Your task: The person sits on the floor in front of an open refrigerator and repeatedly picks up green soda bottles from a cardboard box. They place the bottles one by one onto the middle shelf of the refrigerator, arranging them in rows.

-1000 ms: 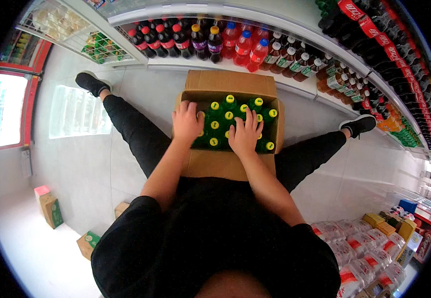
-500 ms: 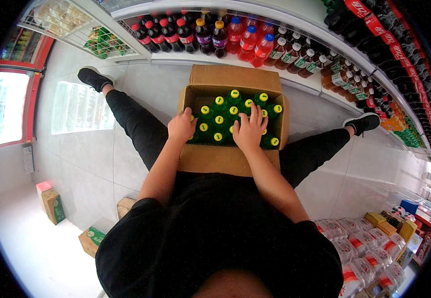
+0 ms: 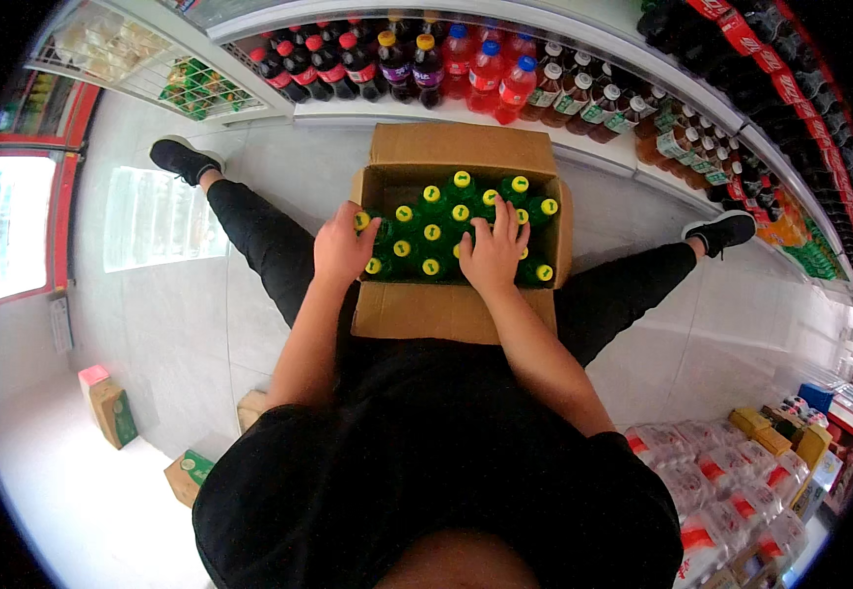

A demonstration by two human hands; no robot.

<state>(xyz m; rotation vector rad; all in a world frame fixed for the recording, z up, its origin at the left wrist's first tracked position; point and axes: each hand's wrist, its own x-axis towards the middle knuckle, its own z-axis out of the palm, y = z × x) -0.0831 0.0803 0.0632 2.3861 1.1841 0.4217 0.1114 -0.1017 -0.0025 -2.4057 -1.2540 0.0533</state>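
Note:
Between my legs stands an open cardboard box [image 3: 454, 316] with its flaps folded out, holding several green bottles [image 3: 432, 233] with yellow caps, upright in loose rows. At the box's left wall, my left hand [image 3: 342, 247] has its fingers and thumb closed round the top of a green bottle [image 3: 361, 221], whose yellow cap shows between them. My right hand [image 3: 495, 253] lies palm down over the right-hand bottles, its fingers spread among the caps. It hides some of the bottles under it.
A low shelf [image 3: 348, 110] of dark, red and brown drink bottles runs beyond the box, and more racks curve along the right. Wrapped bottle packs [image 3: 711, 491] lie at lower right. Small cartons [image 3: 112, 412] stand at left, near a lit cooler [image 3: 14, 221].
My left hand has shifted left and slightly away from me, and the bottle cap in it has moved to the box's left edge. My right hand is almost where it was.

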